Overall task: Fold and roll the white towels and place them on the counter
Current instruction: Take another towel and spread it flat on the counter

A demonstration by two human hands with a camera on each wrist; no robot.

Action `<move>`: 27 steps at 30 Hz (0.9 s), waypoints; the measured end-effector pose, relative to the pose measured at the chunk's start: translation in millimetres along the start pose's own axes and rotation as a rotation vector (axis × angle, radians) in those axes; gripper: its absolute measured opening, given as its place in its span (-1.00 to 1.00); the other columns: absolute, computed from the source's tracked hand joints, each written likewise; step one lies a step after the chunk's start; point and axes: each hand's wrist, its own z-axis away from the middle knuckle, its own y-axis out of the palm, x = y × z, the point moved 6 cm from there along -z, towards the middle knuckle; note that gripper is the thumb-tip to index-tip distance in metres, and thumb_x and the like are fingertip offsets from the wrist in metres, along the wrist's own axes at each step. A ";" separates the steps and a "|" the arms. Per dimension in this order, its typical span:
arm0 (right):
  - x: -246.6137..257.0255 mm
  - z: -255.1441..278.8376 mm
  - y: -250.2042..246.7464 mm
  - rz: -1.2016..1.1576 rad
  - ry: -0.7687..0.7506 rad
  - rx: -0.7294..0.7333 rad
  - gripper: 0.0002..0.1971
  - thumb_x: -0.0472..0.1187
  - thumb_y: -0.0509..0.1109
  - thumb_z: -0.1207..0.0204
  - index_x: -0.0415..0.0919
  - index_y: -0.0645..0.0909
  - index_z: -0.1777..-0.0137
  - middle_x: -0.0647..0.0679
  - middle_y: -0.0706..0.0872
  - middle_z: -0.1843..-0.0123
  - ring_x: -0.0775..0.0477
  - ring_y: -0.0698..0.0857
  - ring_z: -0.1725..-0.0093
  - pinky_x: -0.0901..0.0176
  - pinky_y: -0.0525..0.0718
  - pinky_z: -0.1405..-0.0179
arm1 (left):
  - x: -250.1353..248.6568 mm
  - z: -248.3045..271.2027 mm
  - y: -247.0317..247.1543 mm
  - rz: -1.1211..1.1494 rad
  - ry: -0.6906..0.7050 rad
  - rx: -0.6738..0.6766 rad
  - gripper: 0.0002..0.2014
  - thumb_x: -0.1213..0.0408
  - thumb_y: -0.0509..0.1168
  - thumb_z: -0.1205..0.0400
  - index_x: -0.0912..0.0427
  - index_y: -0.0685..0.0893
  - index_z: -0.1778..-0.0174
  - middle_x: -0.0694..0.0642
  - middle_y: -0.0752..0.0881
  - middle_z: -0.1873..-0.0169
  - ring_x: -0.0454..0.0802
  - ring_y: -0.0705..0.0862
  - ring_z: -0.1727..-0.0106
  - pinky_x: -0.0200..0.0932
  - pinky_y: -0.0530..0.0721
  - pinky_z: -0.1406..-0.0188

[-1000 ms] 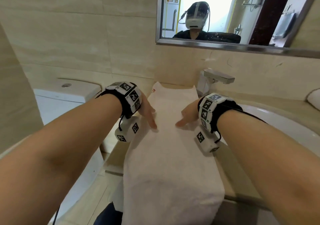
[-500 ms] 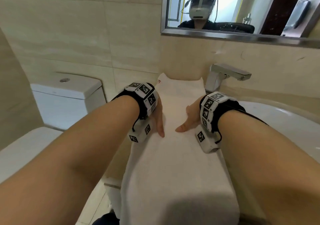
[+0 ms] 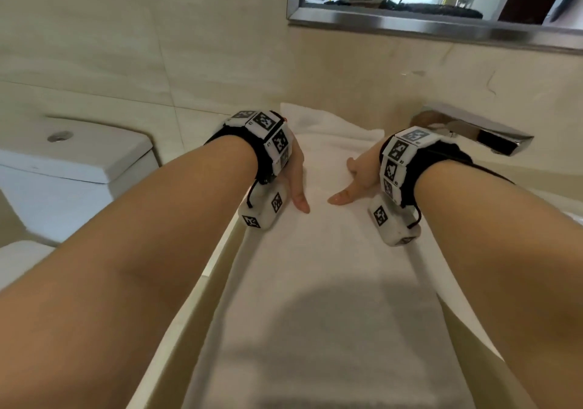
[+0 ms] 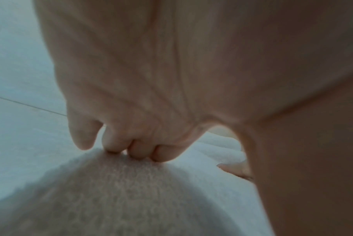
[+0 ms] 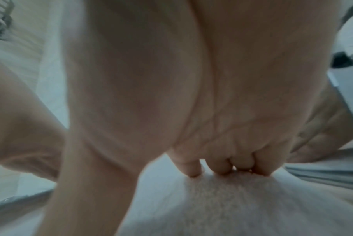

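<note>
Both of my hands have slid farther along the towel toward the wall since a second ago, and my head has dipped closer, so the mirror now shows only at the upper edge.

Largest first: the white towel [image 3: 331,266] lies as a long folded strip on the counter [image 3: 202,285], running from under my fingers back toward me and over the near edge. My left hand [image 3: 291,172] and right hand [image 3: 359,176] sit side by side on its far part, thumbs pointing at each other with a gap between. In the wrist views the left fingers [image 4: 139,150] and right fingers [image 5: 222,167] are bent down with their tips dug into the pile; whether they have actually caught the far edge I cannot tell — it looks more like pressing than pinching.

My judgement is that the roll is about to start here. To do it well I would tuck the end just beyond the fingertips under tightly, keep both hands level so the roll does not cone, and keep the strip's sides aligned.

Beyond the fingers stands the tiled wall; outboard of the right hand are the faucet [image 3: 485,137] and basin, outboard of the left the toilet tank [image 3: 79,153].
</note>
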 end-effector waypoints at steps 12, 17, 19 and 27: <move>-15.5 -23.7 -17.3 -0.214 0.017 -0.136 -0.02 0.47 0.32 -0.28 -0.18 0.31 -0.57 -0.12 0.47 -0.50 -0.19 0.48 -0.44 -0.06 0.40 -0.46 | 2.6 -13.2 -31.1 -0.088 -0.136 -0.360 -0.08 -0.37 0.34 -0.38 0.15 0.36 -0.54 0.12 0.51 -0.44 0.13 0.46 -0.46 0.03 0.36 -0.42; -20.1 31.1 -24.4 -0.402 0.006 -0.290 -0.07 0.26 0.47 -0.36 -0.13 0.18 -0.62 -0.09 0.33 -0.60 -0.18 0.38 -0.52 0.02 0.36 -0.44 | -3.8 41.5 -11.7 0.030 -0.118 -0.497 0.07 -0.44 0.30 -0.35 0.09 0.09 -0.65 0.07 0.25 -0.61 0.12 0.26 -0.60 0.14 0.26 -0.54; -18.2 61.1 -19.1 -0.406 -0.004 -0.251 -0.12 0.22 0.45 -0.40 -0.09 0.18 -0.63 -0.08 0.27 -0.63 -0.17 0.31 -0.57 0.01 0.31 -0.47 | -8.9 65.6 4.4 0.011 -0.133 -0.485 0.02 -0.43 0.23 -0.42 0.07 0.03 -0.67 0.06 0.17 -0.64 0.11 0.16 -0.64 0.13 0.17 -0.59; 18.3 184.3 25.8 -0.258 -0.130 -0.150 -0.38 0.10 0.42 -0.50 -0.16 0.45 -0.50 -0.07 0.48 -0.51 -0.14 0.44 -0.48 -0.01 0.36 -0.51 | -54.2 159.3 100.4 -0.132 -0.112 -0.341 -0.05 -0.37 0.24 -0.47 -0.09 -0.05 -0.67 -0.02 0.09 -0.66 0.01 0.07 -0.66 -0.02 0.03 -0.59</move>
